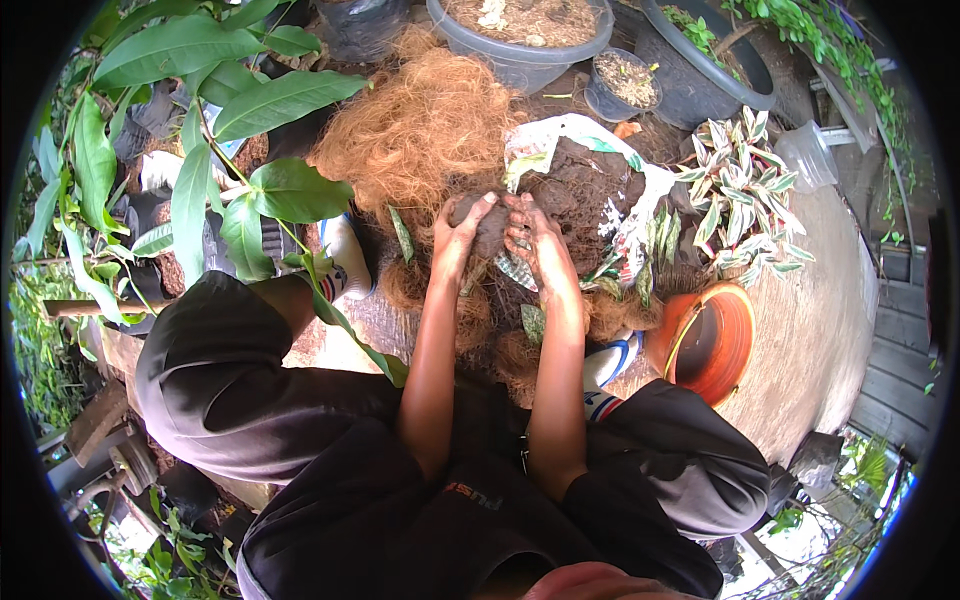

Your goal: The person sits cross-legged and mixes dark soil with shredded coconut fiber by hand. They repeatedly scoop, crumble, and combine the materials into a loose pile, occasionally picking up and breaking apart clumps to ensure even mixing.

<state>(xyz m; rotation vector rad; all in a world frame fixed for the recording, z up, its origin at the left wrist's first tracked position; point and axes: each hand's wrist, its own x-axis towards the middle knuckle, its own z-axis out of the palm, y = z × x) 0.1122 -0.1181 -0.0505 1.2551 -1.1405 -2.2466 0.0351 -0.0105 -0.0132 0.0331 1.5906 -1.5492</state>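
My left hand (458, 238) is closed around a dark soil ball (482, 226), its thumb over the top. Just to the right, my right hand (540, 245) has soil-smeared, slightly bent fingers spread apart beside the ball. Whether its fingertips touch the ball I cannot tell. Behind the right hand lies an opened white plastic bag (655, 185) with dark soil (580, 190) in it. A heap of brown coconut fibre (420, 130) sits beyond my left hand. Several fibre-wrapped balls (518, 355) and variegated leaf cuttings (533, 322) lie below my hands.
An orange clay pot (715, 345) lies tipped at my right foot, near a striped-leaf plant (740, 195). Large dark pots (525, 65) and a small pot (622, 85) stand at the back. Broad green leaves (280, 105) reach in from the left. A clear plastic cup (806, 157) is at the right.
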